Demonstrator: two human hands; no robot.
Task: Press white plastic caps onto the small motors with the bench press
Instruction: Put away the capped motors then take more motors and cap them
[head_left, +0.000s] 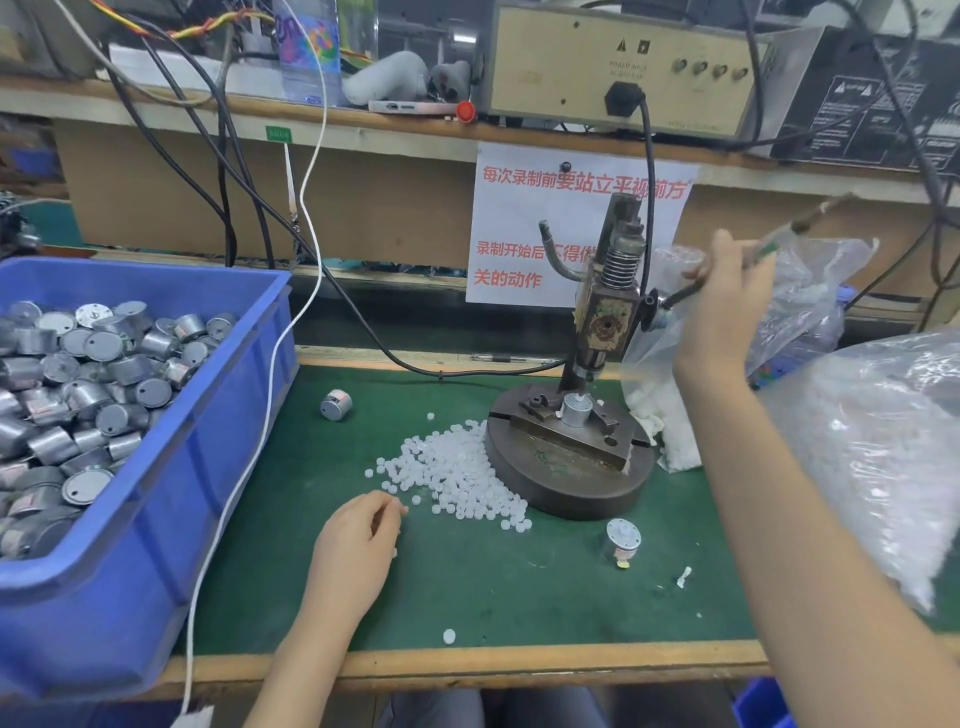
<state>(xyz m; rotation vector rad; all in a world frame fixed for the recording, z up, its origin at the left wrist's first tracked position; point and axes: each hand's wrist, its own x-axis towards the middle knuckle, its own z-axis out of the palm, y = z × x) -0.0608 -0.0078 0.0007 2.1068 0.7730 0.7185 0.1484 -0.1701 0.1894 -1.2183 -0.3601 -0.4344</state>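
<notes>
Right hand (727, 301) fingers wrap the bench-press lever (810, 221) above a seated motor (576, 411); left hand (358, 545) fingers curl beside loose caps (457, 478) — grip unclear. Pulling onto a crooked cap could crush it.

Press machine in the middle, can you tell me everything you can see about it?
The bench press looks like dark, worn metal. Its round base sits on the green mat, with white caps piled against its left edge. An upright column carries a coil spring. A small silver motor stands in the fixture under the ram. The right hand grips its lever handle.
</notes>
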